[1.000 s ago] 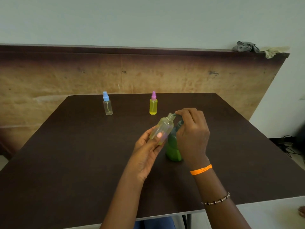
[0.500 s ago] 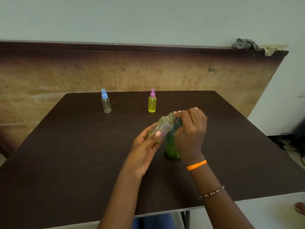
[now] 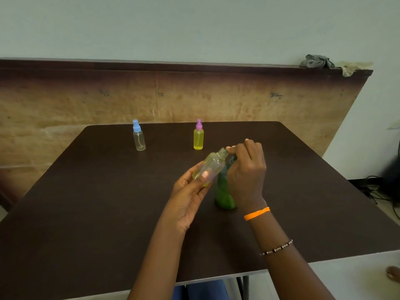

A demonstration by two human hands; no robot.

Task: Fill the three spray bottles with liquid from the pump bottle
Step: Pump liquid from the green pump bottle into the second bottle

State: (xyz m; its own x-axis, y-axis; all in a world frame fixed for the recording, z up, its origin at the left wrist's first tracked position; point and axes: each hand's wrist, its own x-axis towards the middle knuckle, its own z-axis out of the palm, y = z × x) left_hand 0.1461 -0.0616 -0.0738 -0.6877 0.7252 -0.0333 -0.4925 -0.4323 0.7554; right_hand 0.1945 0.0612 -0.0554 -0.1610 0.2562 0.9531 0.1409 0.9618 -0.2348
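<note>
My left hand [image 3: 187, 197] grips an uncapped clear spray bottle [image 3: 211, 167], tilted with its open neck up and to the right; a little yellow liquid lies in its low end. The neck sits by the nozzle of the green pump bottle [image 3: 224, 194], which stands on the dark table [image 3: 86, 202]. My right hand [image 3: 246, 172] curls over the pump head and hides it. At the back stand a clear spray bottle with a blue cap [image 3: 138, 137] and a spray bottle with a pink cap [image 3: 198, 138] that is full of yellow liquid.
A worn wooden panel [image 3: 238, 100] stands behind the table, with crumpled cloths [image 3: 317, 61] on its top edge at the right. Cables [image 3: 376, 191] lie on the floor to the right. The table's front edge runs close to my body.
The view has shifted slightly. Both hands keep their hold, with the open neck staying at the pump nozzle.
</note>
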